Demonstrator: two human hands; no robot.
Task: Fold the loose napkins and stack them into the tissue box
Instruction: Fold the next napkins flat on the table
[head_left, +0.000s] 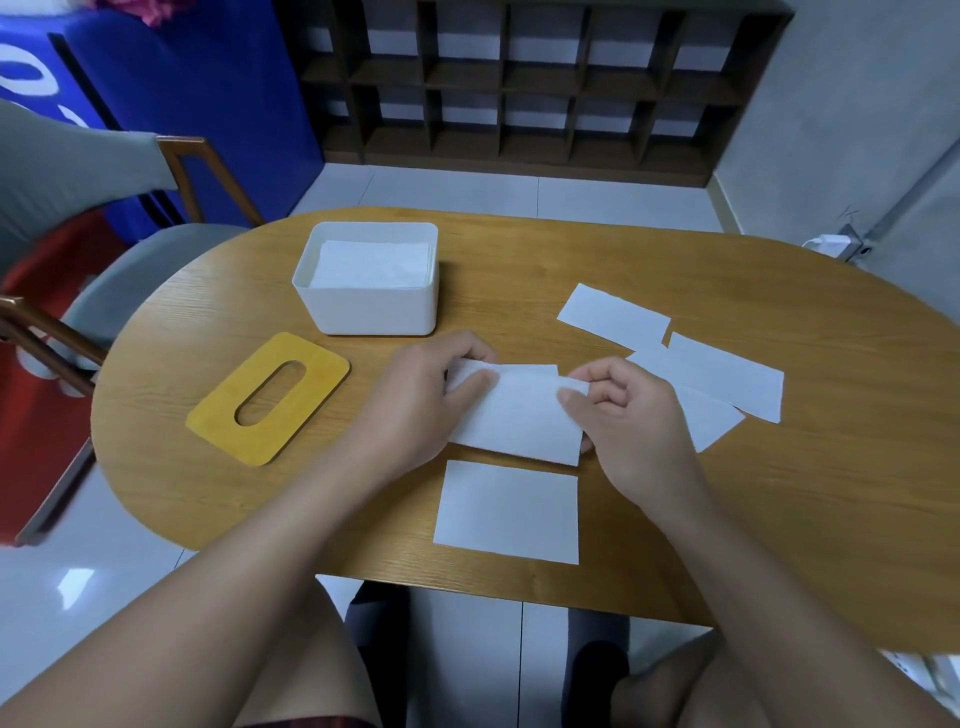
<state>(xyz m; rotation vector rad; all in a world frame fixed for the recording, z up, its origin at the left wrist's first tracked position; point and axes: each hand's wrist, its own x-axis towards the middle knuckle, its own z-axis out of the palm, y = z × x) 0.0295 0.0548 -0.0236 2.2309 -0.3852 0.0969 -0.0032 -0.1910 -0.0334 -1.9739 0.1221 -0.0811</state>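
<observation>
A white napkin (519, 415) lies partly folded at the middle of the wooden table (831, 519). My left hand (421, 400) grips its left end and my right hand (623, 415) pinches its right top edge. A folded napkin (508, 512) rests flat just in front of it. Three more loose napkins (614, 316), (727, 374), (711, 423) lie spread to the right. The white tissue box (371, 306) stands open at the back left, with a stack of folded napkins (374, 262) inside.
The box's yellow lid (311, 387) with an oval slot lies flat left of my hands. A grey chair (135, 270) stands beyond the table's left end. A dark cubby shelf (519, 83) lines the far wall.
</observation>
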